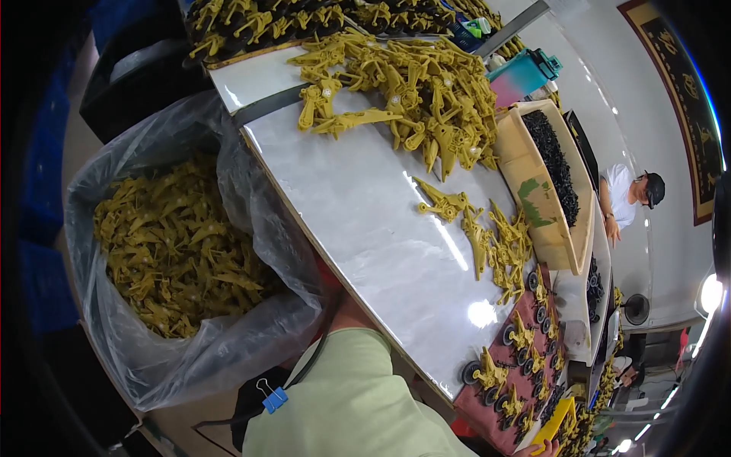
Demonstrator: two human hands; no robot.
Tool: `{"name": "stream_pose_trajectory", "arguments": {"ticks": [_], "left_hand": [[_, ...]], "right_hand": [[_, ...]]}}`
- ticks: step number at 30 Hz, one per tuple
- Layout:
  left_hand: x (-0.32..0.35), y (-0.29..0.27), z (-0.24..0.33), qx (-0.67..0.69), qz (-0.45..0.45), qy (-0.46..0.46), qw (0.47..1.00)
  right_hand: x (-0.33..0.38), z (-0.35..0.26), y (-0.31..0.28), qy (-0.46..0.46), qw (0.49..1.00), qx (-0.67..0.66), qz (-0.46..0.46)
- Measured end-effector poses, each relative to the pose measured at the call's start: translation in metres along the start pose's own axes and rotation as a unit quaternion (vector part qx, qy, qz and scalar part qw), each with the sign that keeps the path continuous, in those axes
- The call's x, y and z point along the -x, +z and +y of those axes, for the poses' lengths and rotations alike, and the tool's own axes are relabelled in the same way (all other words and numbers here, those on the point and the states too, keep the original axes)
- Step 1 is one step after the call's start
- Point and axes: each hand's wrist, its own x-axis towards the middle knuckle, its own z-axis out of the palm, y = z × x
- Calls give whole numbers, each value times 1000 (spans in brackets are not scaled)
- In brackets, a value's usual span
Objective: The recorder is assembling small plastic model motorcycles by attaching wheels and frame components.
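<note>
At the lower right edge, the fingertips of my right hand show, closed on the near end of a bright yellow plastic tray; the rest of the hand is cut off. My left forearm comes out of a pale green sleeve and passes below the table edge, which hides the left hand. Beside the yellow tray, several yellow plastic parts with black wheels stand in rows on a dark red mat. Loose yellow plastic parts lie beyond the mat on the white tabletop.
A large heap of yellow parts covers the table's far end. At left stands a clear plastic bag full of yellow parts. A cream bin holds small black pieces. Behind it are a bottle and another person.
</note>
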Motion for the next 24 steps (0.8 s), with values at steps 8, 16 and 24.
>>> {"name": "stream_pose_trajectory", "arguments": {"ticks": [8, 16, 24], "left_hand": [[40, 6, -14, 7, -6, -39, 999], [140, 31, -42, 10, -42, -113, 993], [194, 33, -58, 18, -25, -164, 986]], "right_hand": [[-23, -14, 27, -7, 999, -41, 17], [-30, -57, -16, -37, 995, -89, -7], [-21, -60, -18, -30, 986, -165, 9]]}}
